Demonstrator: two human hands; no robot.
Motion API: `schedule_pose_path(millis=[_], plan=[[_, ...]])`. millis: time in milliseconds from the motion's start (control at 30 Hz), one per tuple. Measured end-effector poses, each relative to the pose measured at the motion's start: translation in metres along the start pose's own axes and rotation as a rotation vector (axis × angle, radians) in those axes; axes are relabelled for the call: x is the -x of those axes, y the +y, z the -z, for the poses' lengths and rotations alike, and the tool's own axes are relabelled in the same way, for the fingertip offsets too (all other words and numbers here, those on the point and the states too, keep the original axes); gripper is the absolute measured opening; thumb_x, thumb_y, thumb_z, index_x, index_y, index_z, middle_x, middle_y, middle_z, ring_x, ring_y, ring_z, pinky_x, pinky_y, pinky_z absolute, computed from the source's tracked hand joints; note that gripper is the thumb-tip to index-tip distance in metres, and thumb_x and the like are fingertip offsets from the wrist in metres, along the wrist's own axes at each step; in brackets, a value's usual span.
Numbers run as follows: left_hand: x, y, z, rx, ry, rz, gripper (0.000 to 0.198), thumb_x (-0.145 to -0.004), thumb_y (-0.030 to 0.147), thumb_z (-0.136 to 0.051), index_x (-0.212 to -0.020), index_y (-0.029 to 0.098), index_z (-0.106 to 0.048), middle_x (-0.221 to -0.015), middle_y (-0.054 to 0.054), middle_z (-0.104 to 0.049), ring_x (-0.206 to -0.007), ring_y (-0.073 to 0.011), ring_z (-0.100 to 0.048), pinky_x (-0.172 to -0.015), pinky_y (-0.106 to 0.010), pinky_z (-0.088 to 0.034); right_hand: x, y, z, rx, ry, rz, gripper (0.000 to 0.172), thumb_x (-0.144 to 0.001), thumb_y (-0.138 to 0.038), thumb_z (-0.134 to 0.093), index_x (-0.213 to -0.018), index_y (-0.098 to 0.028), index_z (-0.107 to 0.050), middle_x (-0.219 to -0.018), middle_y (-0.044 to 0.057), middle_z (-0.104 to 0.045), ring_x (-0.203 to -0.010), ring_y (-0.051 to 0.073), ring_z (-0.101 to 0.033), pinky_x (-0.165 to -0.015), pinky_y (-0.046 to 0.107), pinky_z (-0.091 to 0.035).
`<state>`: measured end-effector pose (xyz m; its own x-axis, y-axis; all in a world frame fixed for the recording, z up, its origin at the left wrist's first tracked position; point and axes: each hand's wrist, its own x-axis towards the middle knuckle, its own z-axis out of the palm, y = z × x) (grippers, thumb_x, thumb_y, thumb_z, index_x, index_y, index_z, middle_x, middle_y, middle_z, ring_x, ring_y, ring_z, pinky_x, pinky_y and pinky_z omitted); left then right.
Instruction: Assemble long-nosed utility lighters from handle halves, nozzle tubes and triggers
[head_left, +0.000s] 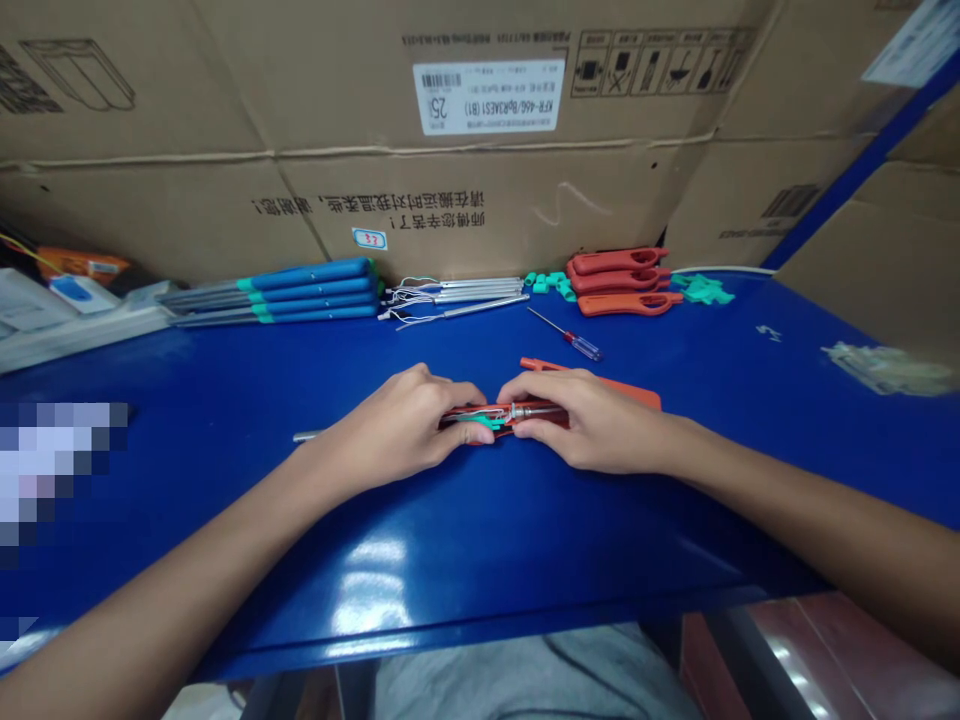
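Observation:
Both my hands meet at the middle of the blue table (450,560). My left hand (401,425) is closed over a metal rod whose end (304,436) sticks out to the left. My right hand (581,420) is closed on an orange handle shell (637,392) lying flat. Between my fingertips the rod, thin wires and a small green piece (487,421) sit in the open shell.
Along the back stand blue-handled tools (300,290), bare metal rods with wires (465,295), green pieces (551,283), stacked orange handles (619,280) and a small screwdriver (566,335). Cardboard boxes (480,120) form the back wall. A clear bag (889,365) lies at right.

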<state>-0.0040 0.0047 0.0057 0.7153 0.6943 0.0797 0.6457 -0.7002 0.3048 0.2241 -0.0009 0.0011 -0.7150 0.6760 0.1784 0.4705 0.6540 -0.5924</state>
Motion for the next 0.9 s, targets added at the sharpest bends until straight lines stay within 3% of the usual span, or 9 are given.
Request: schedule_pose_path(millis=[133,400,533,667,900], plan=[[0.000,-0.002,-0.002,0.007,-0.007,0.008,0.024,-0.093,0.043,-0.056,-0.097,0.022,-0.068,-0.082,0.001,-0.071,-0.069,-0.0155,-0.060,-0.068,-0.029,-0.036,-0.001,-0.001,0.001,0.009,-0.009,-0.015,0.017,-0.090,-0.013,-0.053,-0.104,-0.018,-0.061,-0.097,0.002,-0.069,-0.084,0.015,-0.062,-0.080,0.030,-0.044],[0.000,0.002,0.004,0.128,-0.075,0.009,0.017,-0.095,0.026,-0.051,-0.094,0.021,-0.068,-0.074,0.003,-0.068,-0.064,-0.0115,-0.058,-0.064,-0.025,-0.037,-0.001,-0.001,0.002,0.050,-0.058,0.036,0.018,-0.094,-0.018,-0.050,-0.109,-0.017,-0.061,-0.102,0.004,-0.069,-0.090,0.017,-0.062,-0.084,0.033,-0.045],[0.001,0.003,0.008,0.153,-0.067,-0.042,0.018,-0.095,0.026,-0.051,-0.097,0.021,-0.068,-0.085,0.002,-0.071,-0.073,-0.0124,-0.062,-0.067,-0.024,-0.041,-0.001,-0.001,0.003,0.065,-0.084,0.018,0.018,-0.095,-0.020,-0.051,-0.108,-0.018,-0.062,-0.101,0.003,-0.069,-0.089,0.017,-0.062,-0.084,0.034,-0.046],[0.003,0.000,0.011,0.107,0.003,-0.033,0.029,-0.088,0.028,-0.060,-0.116,0.021,-0.062,-0.107,-0.002,-0.069,-0.091,-0.0174,-0.063,-0.078,-0.027,-0.046,-0.002,0.002,0.004,0.098,-0.075,0.038,0.018,-0.094,-0.021,-0.053,-0.108,-0.017,-0.064,-0.103,0.006,-0.068,-0.093,0.019,-0.059,-0.087,0.036,-0.045],[0.002,-0.008,0.008,0.127,0.015,-0.058,0.016,-0.087,0.022,-0.060,-0.101,0.020,-0.069,-0.092,-0.001,-0.069,-0.083,-0.0149,-0.062,-0.072,-0.025,-0.046,-0.001,0.004,0.005,0.114,-0.127,0.004,0.027,-0.096,-0.025,-0.048,-0.119,-0.016,-0.062,-0.107,0.010,-0.060,-0.100,0.020,-0.056,-0.094,0.037,-0.044]])
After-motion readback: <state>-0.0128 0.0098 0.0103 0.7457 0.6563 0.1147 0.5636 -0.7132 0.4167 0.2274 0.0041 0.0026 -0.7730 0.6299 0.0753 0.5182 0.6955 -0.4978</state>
